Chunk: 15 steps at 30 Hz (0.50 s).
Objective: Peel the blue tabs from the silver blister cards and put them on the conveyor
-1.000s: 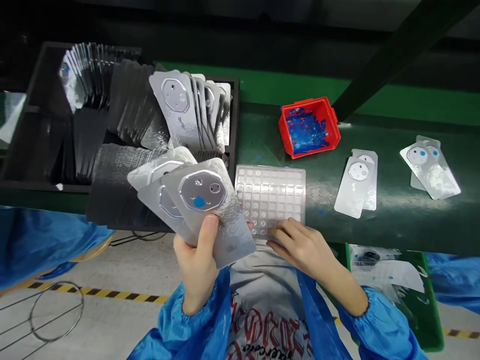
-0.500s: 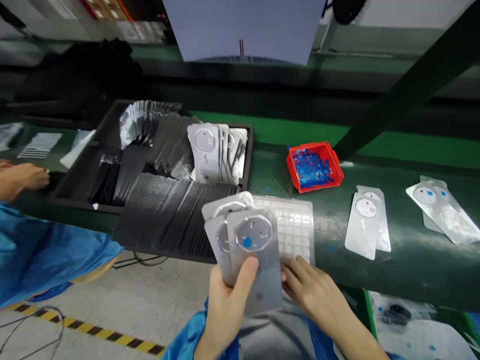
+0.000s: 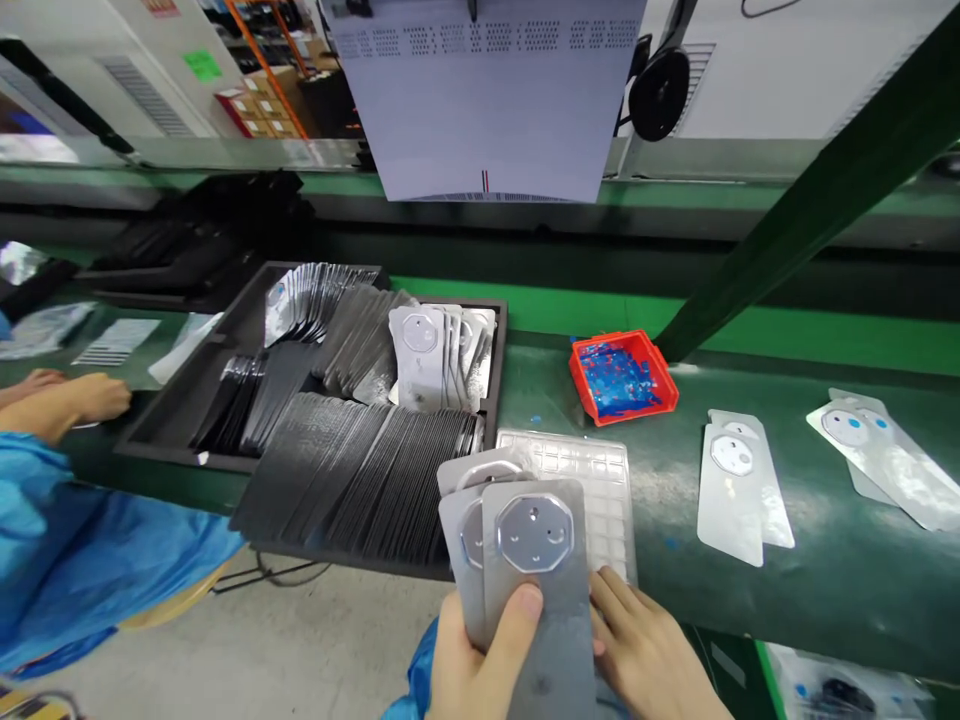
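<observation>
Silver plates (image 3: 556, 590): gripping a small fan in the left hand (image 3: 480, 665)

Holding at least three plates near the middle of the scene, covering the near left part of a clear tray (image 3: 600, 485). Pressing the left thumb onto the front plate, just below its raised eight-sided patch, and pinching the fan against other fingers mostly hidden behind. Reaching with the right hand (image 3: 641, 645) to the near edge of the tray, just right of the plates, bending the fingers and bunching them together; impossible to tell whether pinching anything there or only touching.

Working at a green bench (image 3: 825, 595), with a black box (image 3: 496, 372) to the left, holding rows of dark sheets (image 3: 367, 480) and, toward its far right corner, standing cards (image 3: 420, 365). Facing a red bin (image 3: 663, 392) of blue bits (image 3: 619, 376) beyond the tray. Having one overlapping pair of loose cards (image 3: 731, 490) to the right, and another pair with blue dots (image 3: 889, 445) farther right. Sharing the left side with another person's hand (image 3: 97, 397) and blue sleeve (image 3: 30, 500).
</observation>
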Each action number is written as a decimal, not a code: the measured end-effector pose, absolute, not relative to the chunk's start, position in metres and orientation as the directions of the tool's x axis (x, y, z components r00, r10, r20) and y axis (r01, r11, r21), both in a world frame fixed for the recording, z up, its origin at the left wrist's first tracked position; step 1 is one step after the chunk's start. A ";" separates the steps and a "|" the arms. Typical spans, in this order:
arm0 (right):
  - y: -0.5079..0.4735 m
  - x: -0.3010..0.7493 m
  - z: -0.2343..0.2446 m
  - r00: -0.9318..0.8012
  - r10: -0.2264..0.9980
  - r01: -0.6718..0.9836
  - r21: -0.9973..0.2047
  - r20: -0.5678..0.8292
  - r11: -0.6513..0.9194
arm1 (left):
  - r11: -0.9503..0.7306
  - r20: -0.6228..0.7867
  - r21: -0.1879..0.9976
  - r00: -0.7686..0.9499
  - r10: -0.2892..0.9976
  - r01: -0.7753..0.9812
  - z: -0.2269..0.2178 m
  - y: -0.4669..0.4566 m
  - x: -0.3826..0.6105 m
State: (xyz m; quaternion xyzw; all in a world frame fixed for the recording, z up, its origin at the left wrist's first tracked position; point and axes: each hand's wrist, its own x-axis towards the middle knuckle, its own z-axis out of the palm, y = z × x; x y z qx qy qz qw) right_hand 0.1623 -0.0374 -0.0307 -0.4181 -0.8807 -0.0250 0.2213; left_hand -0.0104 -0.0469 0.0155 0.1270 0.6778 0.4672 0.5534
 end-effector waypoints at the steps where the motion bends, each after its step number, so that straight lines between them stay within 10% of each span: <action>1: -0.037 0.162 -0.030 -0.538 0.737 0.751 -0.164 0.409 0.639 | 0.525 -0.625 0.779 -0.352 0.697 -0.343 0.016 -0.045 -0.011; 7: -0.027 0.165 -0.014 -0.448 0.863 0.701 -0.507 0.234 0.502 | 0.511 -0.599 0.786 -0.224 0.769 -0.347 0.016 -0.034 -0.018; 11: -0.018 0.175 0.004 -0.187 0.974 0.469 -0.859 0.131 0.206 | 0.532 -0.607 0.763 -0.124 0.785 -0.367 0.014 -0.032 -0.018; 15: -0.011 0.177 0.021 -0.003 0.993 0.216 -0.969 0.121 0.119 | 0.501 -0.555 0.812 -0.133 0.821 -0.298 0.008 -0.028 -0.013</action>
